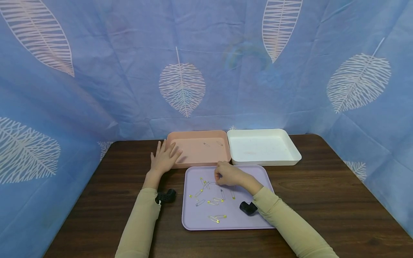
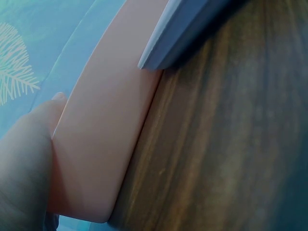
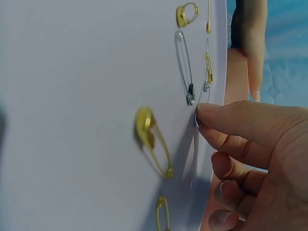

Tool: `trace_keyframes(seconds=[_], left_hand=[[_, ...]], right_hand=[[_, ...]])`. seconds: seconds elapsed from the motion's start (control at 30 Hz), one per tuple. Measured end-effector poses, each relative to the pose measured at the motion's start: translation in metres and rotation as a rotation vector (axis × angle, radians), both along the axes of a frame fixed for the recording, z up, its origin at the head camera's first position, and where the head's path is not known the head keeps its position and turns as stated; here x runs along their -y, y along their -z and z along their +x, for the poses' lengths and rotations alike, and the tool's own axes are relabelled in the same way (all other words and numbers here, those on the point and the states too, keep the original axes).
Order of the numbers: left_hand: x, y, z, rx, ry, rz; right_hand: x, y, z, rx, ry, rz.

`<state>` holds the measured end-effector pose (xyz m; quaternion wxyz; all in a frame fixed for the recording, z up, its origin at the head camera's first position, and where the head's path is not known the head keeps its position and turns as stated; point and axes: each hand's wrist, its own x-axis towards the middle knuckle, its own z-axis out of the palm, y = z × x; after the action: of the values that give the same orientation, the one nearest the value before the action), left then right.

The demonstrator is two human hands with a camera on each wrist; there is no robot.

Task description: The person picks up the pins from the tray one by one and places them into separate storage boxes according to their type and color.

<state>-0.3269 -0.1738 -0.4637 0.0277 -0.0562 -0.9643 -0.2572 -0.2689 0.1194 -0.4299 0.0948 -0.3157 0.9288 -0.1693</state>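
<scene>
Fingers [image 3: 257, 153] of the right hand [image 1: 230, 175] are curled, and I see the thumb and forefinger clamped on one silver safety pin [image 3: 197, 118], just right of the centre in the head view; whether this pin touches the surface under it, I cannot tell. Nearest to me, two beige sleeves [image 1: 138, 225] come in from the bottom edge of the frame, above a dark wooden table [image 1: 96, 211]. At lower middle lies a lavender tray [image 1: 240, 220]; on it yellow safety pins [image 3: 145, 122] and some loose silver pins [image 3: 190, 99] are scattered, under and to the left of the right hand. Further, left of centre, the left hand [image 1: 162, 159] has its fingers spread apart at the left edge of a pink tray [image 1: 193, 154], which contains two pins [image 1: 207, 144]. Beside it, to the right, stands a white tray [image 1: 266, 145]. Behind everything hangs a blue cloth [image 1: 226, 96] with white leaves.
</scene>
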Motion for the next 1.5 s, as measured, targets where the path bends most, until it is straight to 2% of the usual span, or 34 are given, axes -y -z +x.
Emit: trace_keyframes(seconds=[0.3,0.53,0.77,1.13,1.5], left_hand=[[-0.002,0.001,0.002,0.003,-0.002,-0.009],[-0.003,0.003,0.001,0.002,-0.003,-0.01],[-0.002,0.005,0.001,0.008,0.003,-0.008],[-0.002,0.004,0.004,0.001,0.002,0.0],[-0.001,0.0,0.002,0.0,0.003,-0.007]], right_hand=[[-0.003,0.001,0.003,-0.026,-0.015,-0.016],[-0.005,-0.002,0.003,-0.109,-0.028,-0.054],[-0.002,-0.005,-0.001,-0.161,0.007,-0.078],[0.009,-0.01,-0.014,-0.322,-0.004,-0.179],[0.016,-0.022,-0.036,-0.431,0.027,-0.138]])
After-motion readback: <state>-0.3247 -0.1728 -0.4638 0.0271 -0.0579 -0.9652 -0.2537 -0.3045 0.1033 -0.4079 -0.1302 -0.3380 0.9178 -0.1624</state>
